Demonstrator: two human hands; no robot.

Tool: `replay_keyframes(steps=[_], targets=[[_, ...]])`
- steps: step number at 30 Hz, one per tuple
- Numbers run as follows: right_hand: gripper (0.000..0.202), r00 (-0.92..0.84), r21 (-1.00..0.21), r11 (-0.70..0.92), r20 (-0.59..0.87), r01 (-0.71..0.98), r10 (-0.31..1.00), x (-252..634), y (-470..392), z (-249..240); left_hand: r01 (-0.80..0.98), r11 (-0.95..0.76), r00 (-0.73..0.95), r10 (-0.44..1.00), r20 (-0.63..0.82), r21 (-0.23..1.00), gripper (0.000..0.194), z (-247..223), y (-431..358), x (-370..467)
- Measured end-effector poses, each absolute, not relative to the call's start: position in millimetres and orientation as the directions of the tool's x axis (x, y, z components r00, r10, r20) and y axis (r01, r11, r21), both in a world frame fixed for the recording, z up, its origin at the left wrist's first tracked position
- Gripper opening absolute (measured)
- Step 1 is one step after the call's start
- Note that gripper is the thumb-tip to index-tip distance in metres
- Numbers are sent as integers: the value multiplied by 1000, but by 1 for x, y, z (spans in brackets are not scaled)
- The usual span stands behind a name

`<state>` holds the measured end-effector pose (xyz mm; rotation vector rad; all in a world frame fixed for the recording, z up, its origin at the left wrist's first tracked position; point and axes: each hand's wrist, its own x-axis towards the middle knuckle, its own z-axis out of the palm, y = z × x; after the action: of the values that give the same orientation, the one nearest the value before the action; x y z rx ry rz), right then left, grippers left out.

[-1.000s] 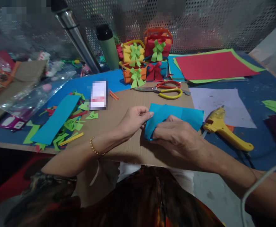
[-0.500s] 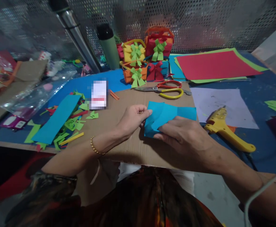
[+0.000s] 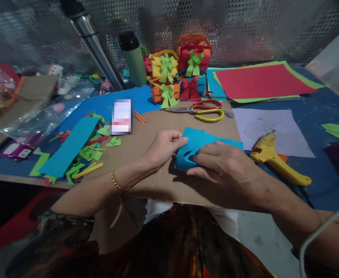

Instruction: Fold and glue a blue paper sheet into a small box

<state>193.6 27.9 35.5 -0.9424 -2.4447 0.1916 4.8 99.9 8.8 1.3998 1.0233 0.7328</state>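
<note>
A folded piece of blue paper (image 3: pixel 195 138) is between my hands, above the cardboard sheet (image 3: pixel 140 154). My left hand (image 3: pixel 165 148) pinches its left edge between thumb and fingers. Curled over its near right part, my right hand (image 3: pixel 221 160) grips the paper with the thumb below; the fingertips are partly hidden in the fold. Just beyond the paper lie scissors (image 3: pixel 212 116) with one red and one yellow handle. To the right of my right hand rests a yellow glue gun (image 3: pixel 279 162).
Small paper bags with bows (image 3: pixel 167 92) stand at the back. Coloured sheets (image 3: pixel 262 81) are stacked at the back right. Paper scraps (image 3: pixel 89 150) and a blue strip (image 3: pixel 70 146) lie left, near a blurred white rectangle (image 3: pixel 122 112). A steel flask (image 3: pixel 98 50) and green bottle (image 3: pixel 136 63) stand behind.
The blue paper has tilted and come slightly nearer to me, its right end lower. My right thumb has shifted a little to the left. Both hands keep their hold.
</note>
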Motion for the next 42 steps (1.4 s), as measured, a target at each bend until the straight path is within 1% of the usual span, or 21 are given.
replay_keyframes(steps=[3,6,9,12,15,19,21,23,28,32,35,38,42], targets=[[42,-596,-349,712,390,610,702,200,26,41,170,51,438,891,-122,984,32,8,101,4],[43,-554,-349,683,405,641,727,211,28,49,186,53,464,876,-135,981,34,8,102,2],[32,-465,-334,640,472,692,749,223,35,54,214,87,503,844,-186,973,33,11,100,-1],[20,-347,-399,565,497,723,795,231,45,52,259,92,588,775,-233,961,33,18,97,-3],[23,-346,-520,519,397,679,850,232,54,44,315,22,653,720,-233,949,35,26,94,-3],[26,-411,-697,401,165,595,897,225,60,35,384,-98,684,698,-212,918,34,32,91,-2],[24,-437,-737,352,86,577,895,221,60,33,405,-127,685,698,-209,905,35,33,90,-1],[20,-429,-745,328,63,581,901,218,59,32,426,-138,678,703,-215,894,36,32,90,-2],[18,-365,-770,308,106,559,925,215,57,28,397,-57,681,688,-252,916,34,30,91,-3],[17,-336,-791,299,126,533,933,214,58,25,380,-7,671,690,-271,925,35,30,91,-1],[15,-295,-807,296,159,510,942,213,58,24,366,88,638,700,-319,926,31,30,88,0],[11,-253,-802,329,228,499,940,211,56,25,331,173,607,714,-350,928,29,30,86,2],[7,-252,-769,385,294,511,922,210,54,28,314,161,594,735,-326,936,31,31,84,2]])
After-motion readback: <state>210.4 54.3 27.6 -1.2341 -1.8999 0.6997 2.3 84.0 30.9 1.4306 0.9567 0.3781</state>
